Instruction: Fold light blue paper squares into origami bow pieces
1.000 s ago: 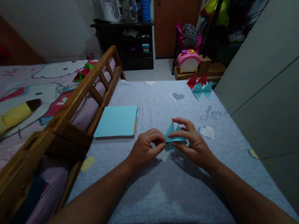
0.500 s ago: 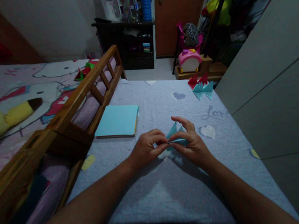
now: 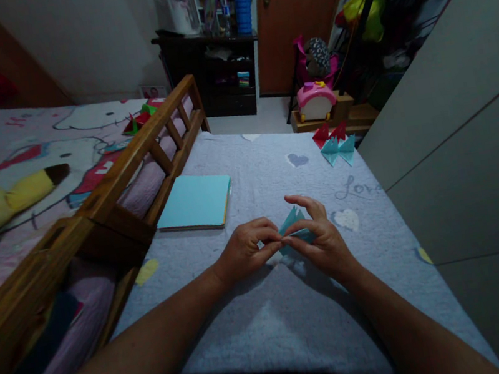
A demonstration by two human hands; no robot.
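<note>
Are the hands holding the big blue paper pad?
No, the pad lies apart on the blanket; the left hand and right hand pinch a small folded paper.

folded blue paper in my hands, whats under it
The grey blanket spreads below it. The left hand and right hand pinch the folded blue paper, covering its lower half and the spot directly beneath.

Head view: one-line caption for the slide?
Left hand and right hand pinch a folded teal paper piece over a grey bedspread, near a teal paper stack.
</note>
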